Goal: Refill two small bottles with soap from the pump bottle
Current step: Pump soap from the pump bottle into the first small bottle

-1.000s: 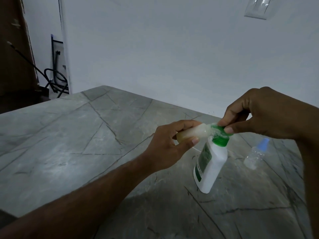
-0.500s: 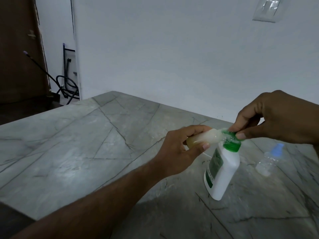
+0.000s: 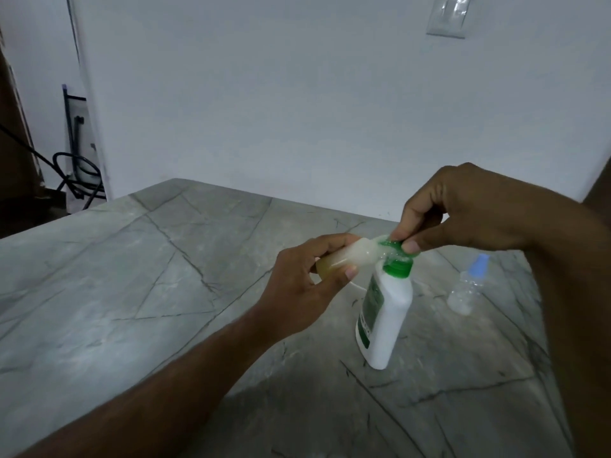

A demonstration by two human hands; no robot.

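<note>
A white pump bottle (image 3: 386, 319) with a green label and green pump head stands on the grey stone counter (image 3: 132, 292). My left hand (image 3: 307, 279) grips a small translucent bottle (image 3: 347, 257) lying sideways, its mouth against the pump nozzle; yellowish liquid sits at its lower end. My right hand (image 3: 463, 209) pinches the green pump head (image 3: 400, 256) from above with thumb and fingers. A second small clear bottle (image 3: 466, 289) with a blue cap stands to the right of the pump bottle, apart from both hands.
A white wall rises behind the counter, with a light switch (image 3: 448, 16) at upper right. Past the counter's left edge a black cable and a metal frame (image 3: 77, 160) sit by a doorway.
Both hands keep their hold on the small bottle and the pump head. The view has shifted, so hands and bottles sit slightly further right and lower in the frame.
</note>
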